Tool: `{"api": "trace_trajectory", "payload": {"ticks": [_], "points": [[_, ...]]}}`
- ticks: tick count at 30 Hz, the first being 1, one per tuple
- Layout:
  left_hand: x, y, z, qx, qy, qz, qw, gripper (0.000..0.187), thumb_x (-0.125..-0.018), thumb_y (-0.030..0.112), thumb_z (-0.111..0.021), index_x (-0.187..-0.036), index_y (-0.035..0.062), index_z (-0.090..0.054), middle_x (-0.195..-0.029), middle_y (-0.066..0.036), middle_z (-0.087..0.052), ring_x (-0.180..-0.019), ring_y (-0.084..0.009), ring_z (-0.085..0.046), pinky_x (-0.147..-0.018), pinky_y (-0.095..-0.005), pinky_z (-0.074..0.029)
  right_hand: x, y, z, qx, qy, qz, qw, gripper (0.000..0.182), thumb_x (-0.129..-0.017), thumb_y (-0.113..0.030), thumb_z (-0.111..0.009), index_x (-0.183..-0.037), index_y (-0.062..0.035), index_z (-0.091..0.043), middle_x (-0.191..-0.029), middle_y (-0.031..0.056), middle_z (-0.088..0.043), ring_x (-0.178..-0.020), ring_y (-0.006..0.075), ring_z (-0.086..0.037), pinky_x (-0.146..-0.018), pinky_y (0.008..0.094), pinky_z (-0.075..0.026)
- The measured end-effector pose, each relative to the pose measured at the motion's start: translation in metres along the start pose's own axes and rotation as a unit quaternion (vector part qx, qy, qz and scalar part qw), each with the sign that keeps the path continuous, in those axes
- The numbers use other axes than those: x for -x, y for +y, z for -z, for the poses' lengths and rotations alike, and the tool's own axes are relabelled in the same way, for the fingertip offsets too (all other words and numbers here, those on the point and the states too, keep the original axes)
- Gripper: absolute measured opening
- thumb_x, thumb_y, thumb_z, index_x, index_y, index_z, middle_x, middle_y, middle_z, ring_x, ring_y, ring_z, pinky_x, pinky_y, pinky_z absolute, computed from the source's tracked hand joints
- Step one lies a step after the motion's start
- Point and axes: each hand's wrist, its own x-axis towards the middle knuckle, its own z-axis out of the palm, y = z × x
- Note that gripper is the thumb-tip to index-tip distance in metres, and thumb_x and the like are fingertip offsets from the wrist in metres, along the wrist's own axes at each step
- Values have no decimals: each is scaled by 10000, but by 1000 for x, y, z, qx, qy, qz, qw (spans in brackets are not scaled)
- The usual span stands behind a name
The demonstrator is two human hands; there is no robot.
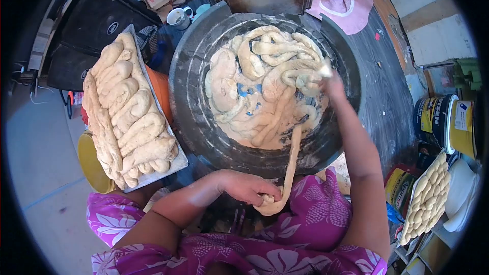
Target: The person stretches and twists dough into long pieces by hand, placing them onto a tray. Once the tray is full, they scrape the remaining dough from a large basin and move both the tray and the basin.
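A large round dark basin (191, 132) holds long floury ropes of dough (275, 86) coiled over one another. My left hand (252, 187) is at the basin's near edge, its fingers closed on the end of a dough strip (291, 165), which bends below the hand and runs up into the basin. At the basin's right side my right hand (332, 82) is over the dough coils; its fingers are blurred, and what they hold, if anything, cannot be made out.
On the left, a tray (179, 162) carries folded dough ropes, with a yellow bucket (91, 165) below. A mug (179, 19) and pink hat (342, 2) lie beyond the basin. At right are paint buckets (435, 122) and a tray of small dough pieces (428, 198).
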Motion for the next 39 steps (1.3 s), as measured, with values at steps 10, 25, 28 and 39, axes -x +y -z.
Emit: {"api": "trace_trajectory", "payload": {"ticks": [10, 25, 28, 39], "points": [[-76, -35, 14, -427, 346, 146, 823, 407, -744, 71, -520, -1150, 93, -493, -965, -147, -502, -891, -337, -562, -743, -452, -446, 33, -18, -39, 201, -160, 139, 956, 456, -757, -153, -615, -1197, -78, -520, -1153, 164, -563, -1066, 288, -539, -927, 363, -396], [-23, -134, 67, -330, 563, 266, 710, 368, -739, 37, -510, -1106, 26, -522, -1032, -185, -521, -999, -353, -509, -844, -422, -426, 100, -61, -66, 264, -547, 199, 769, 316, -801, -313, -616, -1014, -81, -623, -894, 126, -624, -878, 251, -589, -775, 386, -434], [-25, -159, 104, -295, 576, 260, 717, 438, -730, 47, -546, -1163, 32, -477, -1110, -195, -496, -1045, -361, -490, -873, -414, -416, 117, -131, -18, 170, -475, 199, 840, 305, -774, -271, -672, -960, -36, -619, -855, 78, -623, -815, 183, -586, -715, 312, -453], [-32, -159, 106, -304, 401, 411, 760, 553, -700, 203, -652, -1206, 97, -453, -1200, -115, -488, -1149, -293, -452, -933, -419, -349, 89, -134, 47, 83, -117, 207, 968, 300, -771, -280, -661, -913, -20, -615, -823, 53, -591, -817, 173, -551, -741, 305, -425]]}}
